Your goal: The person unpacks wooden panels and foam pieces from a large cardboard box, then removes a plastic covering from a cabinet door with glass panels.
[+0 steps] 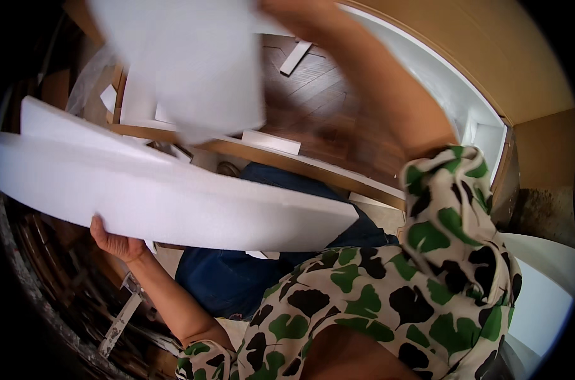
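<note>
My left hand (118, 246) grips the lower edge of a long white foam board (173, 196), thumb up against its face. The board lies tilted across my lap, with a raised strip along its far left edge. At the top, my right hand (287, 11), blurred and partly cut off by the frame, is at the edge of a white foam sheet (205, 69), which it appears to hold up over an open cardboard box (357, 187). Inside the box is a dark brown wood panel (351, 133) with a slanted plank pattern.
White foam (477, 123) lines the box walls. A small white foam strip (295, 58) lies on the panel, another foam piece (271, 142) by the near edge. Clear plastic film (91, 79) hangs at the left. Stacked dark slats (66, 272) fill the lower left; white boards (544, 291) stand at right.
</note>
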Available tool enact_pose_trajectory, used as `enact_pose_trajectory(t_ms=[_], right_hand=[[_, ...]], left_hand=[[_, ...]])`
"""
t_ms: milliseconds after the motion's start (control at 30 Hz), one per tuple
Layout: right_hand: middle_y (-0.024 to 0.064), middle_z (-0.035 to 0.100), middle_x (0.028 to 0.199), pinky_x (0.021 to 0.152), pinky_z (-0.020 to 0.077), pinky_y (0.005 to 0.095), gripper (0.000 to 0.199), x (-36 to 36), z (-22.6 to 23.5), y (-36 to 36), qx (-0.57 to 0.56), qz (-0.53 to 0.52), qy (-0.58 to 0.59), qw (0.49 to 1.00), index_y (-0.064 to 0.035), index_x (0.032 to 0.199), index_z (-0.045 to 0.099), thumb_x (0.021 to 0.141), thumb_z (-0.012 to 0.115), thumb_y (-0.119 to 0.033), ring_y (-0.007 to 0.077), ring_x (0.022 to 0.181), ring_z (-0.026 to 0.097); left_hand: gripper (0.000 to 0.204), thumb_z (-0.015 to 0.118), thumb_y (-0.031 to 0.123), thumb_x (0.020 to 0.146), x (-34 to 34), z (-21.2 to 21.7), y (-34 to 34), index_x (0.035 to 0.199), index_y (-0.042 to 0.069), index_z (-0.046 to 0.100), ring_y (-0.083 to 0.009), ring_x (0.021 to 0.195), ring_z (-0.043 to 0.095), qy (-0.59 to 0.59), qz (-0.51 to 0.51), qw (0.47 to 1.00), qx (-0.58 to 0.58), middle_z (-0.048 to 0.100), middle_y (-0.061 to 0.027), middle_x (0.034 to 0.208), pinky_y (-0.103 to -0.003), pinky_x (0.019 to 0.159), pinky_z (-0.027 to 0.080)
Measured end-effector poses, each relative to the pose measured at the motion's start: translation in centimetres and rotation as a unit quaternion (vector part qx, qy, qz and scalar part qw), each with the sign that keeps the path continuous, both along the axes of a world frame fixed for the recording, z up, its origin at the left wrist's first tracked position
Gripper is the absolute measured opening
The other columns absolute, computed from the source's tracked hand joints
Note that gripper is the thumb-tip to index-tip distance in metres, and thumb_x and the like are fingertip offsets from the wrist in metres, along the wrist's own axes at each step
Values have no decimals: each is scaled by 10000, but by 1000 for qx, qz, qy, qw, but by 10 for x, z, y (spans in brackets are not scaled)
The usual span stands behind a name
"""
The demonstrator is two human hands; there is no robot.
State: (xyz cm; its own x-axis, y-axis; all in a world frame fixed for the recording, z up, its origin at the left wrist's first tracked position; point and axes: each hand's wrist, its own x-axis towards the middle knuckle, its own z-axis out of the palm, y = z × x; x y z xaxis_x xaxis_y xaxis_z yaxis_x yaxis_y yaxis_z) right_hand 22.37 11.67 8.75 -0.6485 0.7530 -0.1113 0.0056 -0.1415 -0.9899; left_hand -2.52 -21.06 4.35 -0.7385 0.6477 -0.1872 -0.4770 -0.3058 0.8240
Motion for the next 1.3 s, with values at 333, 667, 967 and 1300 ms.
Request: enact_pose_trajectory(t_ms=[333, 667, 967, 1300], right_hand=[[172, 574, 1036, 824, 461, 353, 461, -120, -72, -81, 80, 127, 155, 977, -16, 1172, 493, 860, 561, -348, 256, 972, 561], [176, 613, 765, 541, 478, 340, 545, 6, -333, 49, -99, -181, -459, 864, 57, 840, 603, 707, 682, -465, 212, 649, 599], [229, 615, 893, 706, 486, 381, 526, -4, -376, 70, 78, -219, -475, 849, 56, 937, 590, 637, 694, -363, 292, 878, 614], [200, 525, 1163, 899, 421, 408, 590, 82, -317, 125, 343, 59, -603, 718, -41, 1188, 437, 695, 667, -267, 358, 1059, 500]], left_hand=[[541, 641, 241, 744, -21, 37, -54, 1182, -20, 460, -278, 1040, 506, 89, 149, 976, -133, 514, -134, 1152, -413, 908, 414], [497, 634, 334, 749, -30, -13, -307, 1137, 41, 536, -295, 1051, 503, -22, 509, 803, -310, 527, -111, 1181, -430, 917, 403], [590, 485, 451, 814, -14, -130, -391, 1253, 57, 454, -321, 1135, 482, -77, 619, 735, -268, 484, -115, 1266, -455, 960, 390], [707, 536, 413, 821, -28, -173, -449, 1386, 125, 222, -285, 1256, 261, -212, 548, 726, -358, 212, -57, 1424, -491, 934, 356]])
